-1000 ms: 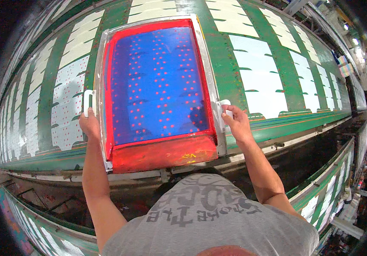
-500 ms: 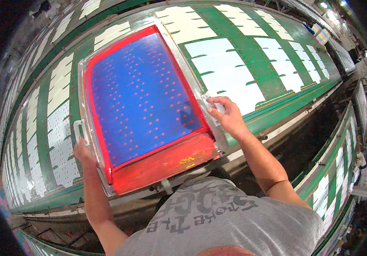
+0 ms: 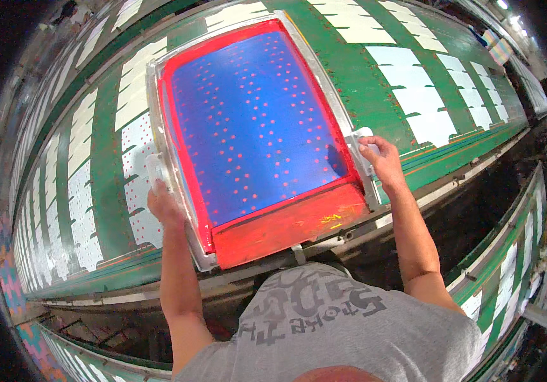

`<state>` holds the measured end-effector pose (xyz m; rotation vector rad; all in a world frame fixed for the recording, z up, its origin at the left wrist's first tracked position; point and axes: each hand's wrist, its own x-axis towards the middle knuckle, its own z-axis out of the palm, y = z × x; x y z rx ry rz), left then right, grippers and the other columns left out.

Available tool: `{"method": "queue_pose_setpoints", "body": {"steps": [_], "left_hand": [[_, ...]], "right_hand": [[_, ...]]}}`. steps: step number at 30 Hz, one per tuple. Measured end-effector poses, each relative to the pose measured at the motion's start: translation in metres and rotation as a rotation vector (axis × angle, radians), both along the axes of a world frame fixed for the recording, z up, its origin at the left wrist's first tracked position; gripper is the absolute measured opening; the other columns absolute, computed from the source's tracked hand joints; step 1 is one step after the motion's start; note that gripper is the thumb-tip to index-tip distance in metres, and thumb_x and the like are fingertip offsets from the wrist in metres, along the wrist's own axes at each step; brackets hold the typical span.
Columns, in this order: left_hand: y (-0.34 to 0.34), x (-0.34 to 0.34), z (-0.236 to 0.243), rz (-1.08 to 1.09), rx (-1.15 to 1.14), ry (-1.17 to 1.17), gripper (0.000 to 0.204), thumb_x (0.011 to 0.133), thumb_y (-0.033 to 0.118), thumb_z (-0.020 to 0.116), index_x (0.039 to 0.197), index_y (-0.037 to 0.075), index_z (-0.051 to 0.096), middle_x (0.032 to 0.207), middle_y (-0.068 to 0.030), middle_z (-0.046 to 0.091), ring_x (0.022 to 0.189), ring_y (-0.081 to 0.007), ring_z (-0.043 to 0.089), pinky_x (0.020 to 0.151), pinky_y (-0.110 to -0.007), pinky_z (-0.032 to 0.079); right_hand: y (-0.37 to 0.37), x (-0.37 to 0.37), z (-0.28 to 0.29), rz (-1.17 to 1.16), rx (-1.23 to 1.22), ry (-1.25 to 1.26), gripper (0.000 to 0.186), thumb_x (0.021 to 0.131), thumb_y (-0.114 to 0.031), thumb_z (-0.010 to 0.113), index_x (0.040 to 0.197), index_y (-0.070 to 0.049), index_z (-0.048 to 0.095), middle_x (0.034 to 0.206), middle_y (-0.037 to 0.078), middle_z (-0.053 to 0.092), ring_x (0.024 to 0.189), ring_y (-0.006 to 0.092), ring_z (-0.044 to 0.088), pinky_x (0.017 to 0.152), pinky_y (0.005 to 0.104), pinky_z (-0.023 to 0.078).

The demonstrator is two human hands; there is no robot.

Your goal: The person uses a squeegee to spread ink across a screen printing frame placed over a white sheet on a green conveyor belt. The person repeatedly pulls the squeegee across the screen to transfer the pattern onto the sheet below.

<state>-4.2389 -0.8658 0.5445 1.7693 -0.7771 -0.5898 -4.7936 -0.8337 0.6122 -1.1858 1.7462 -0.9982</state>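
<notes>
A screen-printing frame (image 3: 340, 105) with blue mesh, small red dots and a red border lies tilted across the green printing table in front of me. My left hand (image 3: 165, 202) is wrapped round the white handle (image 3: 156, 167) on its left side; the fingers are partly blurred. On the other side, my right hand (image 3: 383, 160) has its fingers curled over the right-hand white handle (image 3: 361, 139). A band of red ink (image 3: 286, 223) with yellow smears covers the frame's near end. The fabric under the frame is hidden.
White cut panels (image 3: 410, 95) lie in rows on the green table (image 3: 369, 95) to the right. Panels with red dots (image 3: 138, 191) lie to the left, with cream panels (image 3: 140, 83) farther back. A dark gap (image 3: 426, 223) separates this table from another table (image 3: 515, 254) at right.
The frame and both my hands have moved right in the picture. A white panel formerly beside the frame's right side is now covered. My right fingers have closed more round the handle.
</notes>
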Motion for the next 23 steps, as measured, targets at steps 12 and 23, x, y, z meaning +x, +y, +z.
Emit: {"method": "queue_pose_setpoints", "body": {"steps": [12, 23], "left_hand": [[-0.005, -0.102, -0.016, 0.114, -0.098, 0.176, 0.037, 0.108, 0.028, 0.065, 0.114, -0.007, 0.074, 0.091, -0.0058, 0.070, 0.077, -0.0139, 0.062, 0.067, -0.034, 0.050], [0.001, -0.111, -0.023, 0.007, 0.088, -0.168, 0.040, 0.110, 0.034, 0.063, 0.107, -0.004, 0.076, 0.090, -0.0112, 0.072, 0.079, -0.0190, 0.064, 0.072, -0.040, 0.051]], "right_hand": [[0.008, -0.102, -0.022, -0.040, -0.024, -0.098, 0.031, 0.098, -0.019, 0.078, 0.123, -0.002, 0.074, 0.120, 0.008, 0.075, 0.112, 0.0167, 0.067, 0.104, 0.0346, 0.049], [0.011, -0.126, -0.027, -0.034, 0.022, -0.121, 0.036, 0.097, -0.021, 0.081, 0.127, -0.003, 0.073, 0.121, 0.007, 0.075, 0.115, 0.0167, 0.067, 0.105, 0.0328, 0.048]]}}
